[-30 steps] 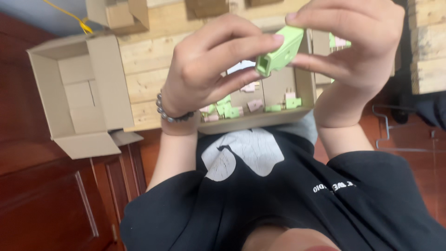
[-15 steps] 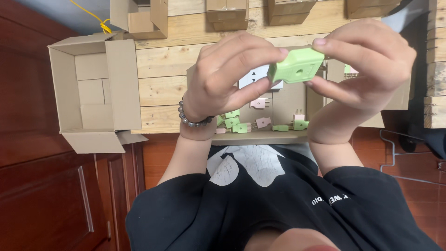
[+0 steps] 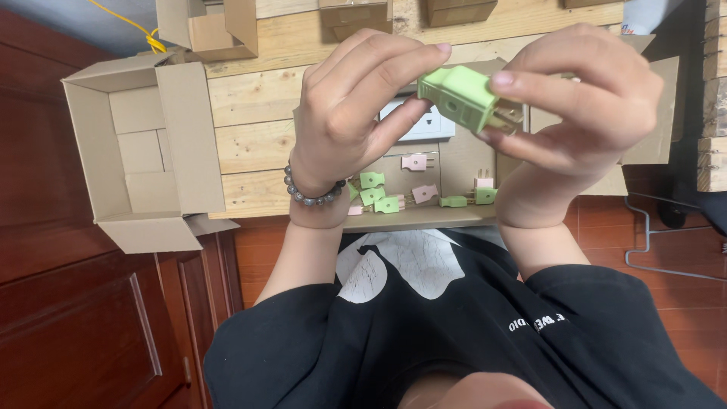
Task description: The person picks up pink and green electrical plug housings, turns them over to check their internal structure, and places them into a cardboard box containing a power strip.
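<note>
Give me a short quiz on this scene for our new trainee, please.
1. True or false: both the left hand and the right hand hold the green plug.
2. Which wrist wears the beaded bracelet? A left, B right, C neither.
3. What colours are the small plugs lying in the shallow cardboard box beyond the hands?
Key: 1 true; 2 A; 3 green and pink.
</note>
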